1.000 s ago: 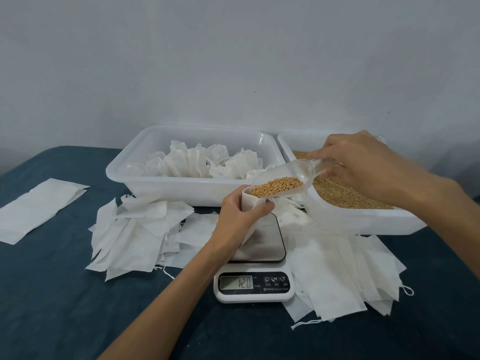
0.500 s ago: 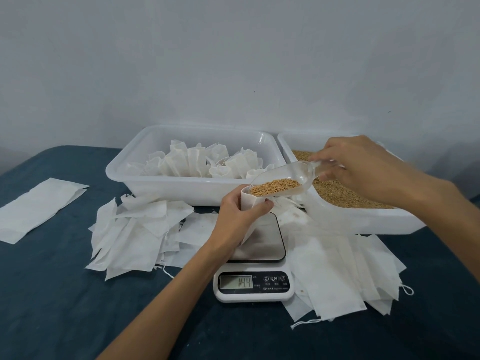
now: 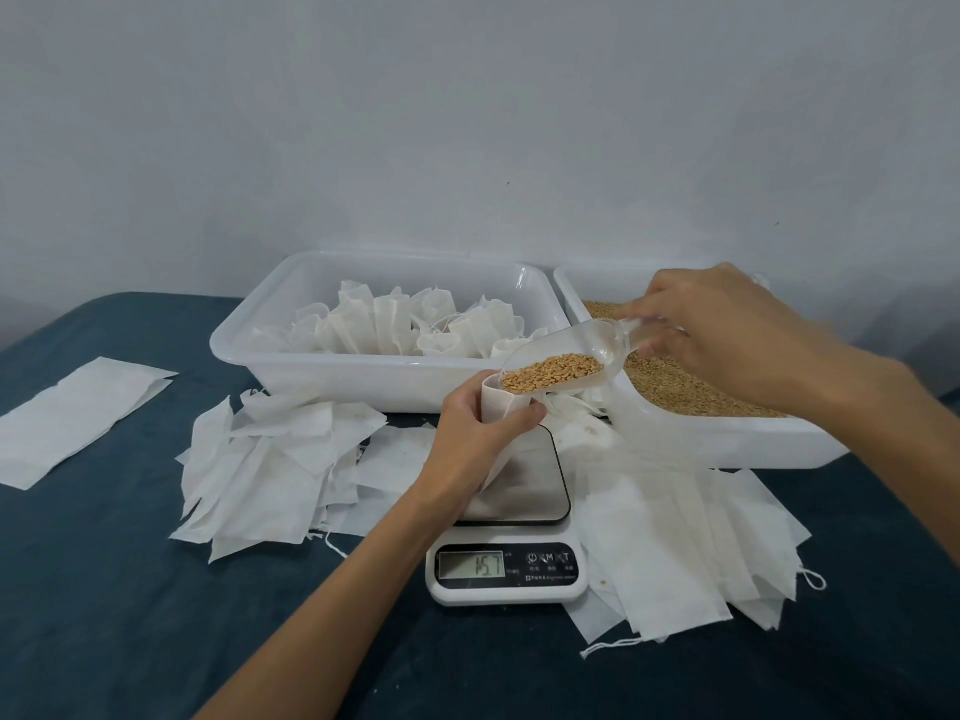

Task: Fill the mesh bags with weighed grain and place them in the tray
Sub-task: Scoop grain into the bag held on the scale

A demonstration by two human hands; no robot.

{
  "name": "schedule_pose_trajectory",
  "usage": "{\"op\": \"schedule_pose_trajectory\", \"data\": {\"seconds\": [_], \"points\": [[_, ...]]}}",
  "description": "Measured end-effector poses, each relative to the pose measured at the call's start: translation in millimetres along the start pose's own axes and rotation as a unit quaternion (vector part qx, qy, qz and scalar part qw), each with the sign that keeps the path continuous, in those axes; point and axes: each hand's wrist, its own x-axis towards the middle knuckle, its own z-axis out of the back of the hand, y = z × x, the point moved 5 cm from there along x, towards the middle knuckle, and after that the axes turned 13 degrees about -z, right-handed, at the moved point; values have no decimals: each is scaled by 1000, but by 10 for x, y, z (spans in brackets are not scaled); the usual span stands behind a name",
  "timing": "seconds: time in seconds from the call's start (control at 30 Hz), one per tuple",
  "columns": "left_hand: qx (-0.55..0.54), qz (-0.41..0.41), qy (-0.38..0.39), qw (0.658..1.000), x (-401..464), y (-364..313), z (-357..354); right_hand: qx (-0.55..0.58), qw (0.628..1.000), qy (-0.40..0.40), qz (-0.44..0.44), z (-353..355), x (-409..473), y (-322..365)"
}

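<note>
Spreading across dark blue cloth-covered table (image 3: 130,615): two white plastic trays. Left tray (image 3: 332,379) holds filled white mesh bags (image 3: 395,327); right tray (image 3: 727,439) holds loose golden grain (image 3: 670,381). Flat empty white bags (image 3: 270,470) lie near. White digital scale (image 3: 506,569) centre. Left hand (image 3: 475,439) grips open white bag (image 3: 501,405) over scale. Right hand (image 3: 727,330) pinches handle of clear plastic scoop (image 3: 566,363), tilted, grain at bag mouth.

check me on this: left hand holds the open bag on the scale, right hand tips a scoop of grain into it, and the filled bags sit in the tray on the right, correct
One thing is wrong. In the head view the filled bags sit in the left tray; the right tray holds loose grain. The rest stands: the left hand holds the open bag on the scale, and the right hand tips the scoop at its mouth.
</note>
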Motion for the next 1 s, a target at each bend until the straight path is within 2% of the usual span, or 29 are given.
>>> {"op": "schedule_pose_trajectory", "data": {"seconds": [0.4,1.0], "points": [[0,8,-1,1000,-2,7,6,-8,999,-38,23,34,-6,26],[4,5,-5,1000,-3,-15,18,19,1000,15,-20,-90,-2,-42]]}}
